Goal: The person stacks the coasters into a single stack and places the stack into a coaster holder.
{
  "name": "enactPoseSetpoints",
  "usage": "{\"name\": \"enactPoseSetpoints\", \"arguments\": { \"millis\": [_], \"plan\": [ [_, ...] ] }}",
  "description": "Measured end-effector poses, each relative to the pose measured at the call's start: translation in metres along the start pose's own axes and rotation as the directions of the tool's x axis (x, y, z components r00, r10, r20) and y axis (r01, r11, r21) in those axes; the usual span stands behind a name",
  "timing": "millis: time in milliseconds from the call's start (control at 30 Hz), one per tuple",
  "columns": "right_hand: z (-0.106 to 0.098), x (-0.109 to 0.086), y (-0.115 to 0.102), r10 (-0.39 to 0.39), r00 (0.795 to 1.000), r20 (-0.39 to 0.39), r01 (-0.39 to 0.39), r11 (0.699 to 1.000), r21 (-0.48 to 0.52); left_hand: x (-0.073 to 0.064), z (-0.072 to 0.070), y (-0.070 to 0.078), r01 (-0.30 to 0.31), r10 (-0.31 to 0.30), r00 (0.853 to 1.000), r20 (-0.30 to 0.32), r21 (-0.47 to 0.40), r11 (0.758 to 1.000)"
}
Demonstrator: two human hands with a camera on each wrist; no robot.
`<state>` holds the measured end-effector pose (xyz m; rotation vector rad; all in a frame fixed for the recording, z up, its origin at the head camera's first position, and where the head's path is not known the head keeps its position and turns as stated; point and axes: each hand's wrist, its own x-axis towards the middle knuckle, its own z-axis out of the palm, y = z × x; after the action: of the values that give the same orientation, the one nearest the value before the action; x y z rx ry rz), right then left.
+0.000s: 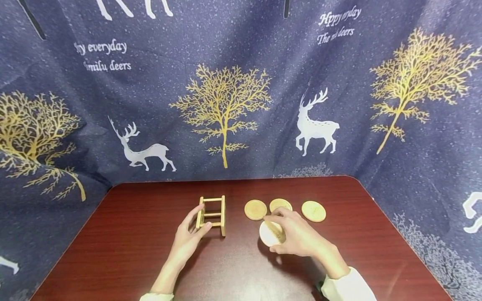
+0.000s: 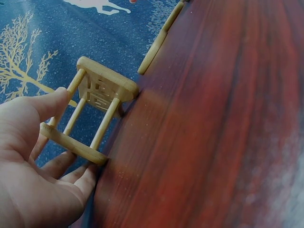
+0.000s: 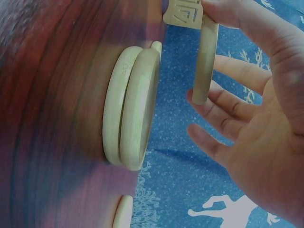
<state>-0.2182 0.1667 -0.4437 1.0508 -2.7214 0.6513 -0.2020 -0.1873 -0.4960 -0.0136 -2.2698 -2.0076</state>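
My left hand (image 1: 187, 239) holds a small wooden coaster rack (image 1: 223, 217) by its left side, with the thumb at its near end and a finger at the far end. Carved cut-outs mark the rack's end panel (image 2: 102, 88), and thin rods join the two sides. In my right hand (image 1: 299, 235), a round wooden coaster (image 1: 269, 234) is pinched by the edge, tilted and raised above the table. Further coasters lie flat: a left one (image 1: 255, 210), a middle one (image 1: 279, 203) partly hidden by my hand, and a right one (image 1: 314, 211).
The right wrist view shows two discs (image 3: 137, 109) face to face at the table. Everything stands on a dark red wooden table (image 1: 150, 209) with rounded far corners. Behind its far edge hangs a blue cloth (image 1: 263, 159) printed with deer and trees.
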Motion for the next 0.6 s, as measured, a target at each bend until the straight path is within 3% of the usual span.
{"name": "enactPoseSetpoints", "arguments": {
  "millis": [333, 600],
  "plan": [
    [-0.006, -0.004, 0.009, -0.024, 0.999, -0.035, 0.024, 0.999, -0.023, 0.001, 0.001, 0.001, -0.017, 0.017, 1.0, 0.005, 0.005, 1.0],
    [-0.011, -0.007, 0.013, -0.015, 0.999, -0.03, 0.016, 1.0, 0.01, 0.0, 0.0, 0.0, 0.006, -0.006, 1.0, 0.005, -0.002, 1.0]
  ]
}}
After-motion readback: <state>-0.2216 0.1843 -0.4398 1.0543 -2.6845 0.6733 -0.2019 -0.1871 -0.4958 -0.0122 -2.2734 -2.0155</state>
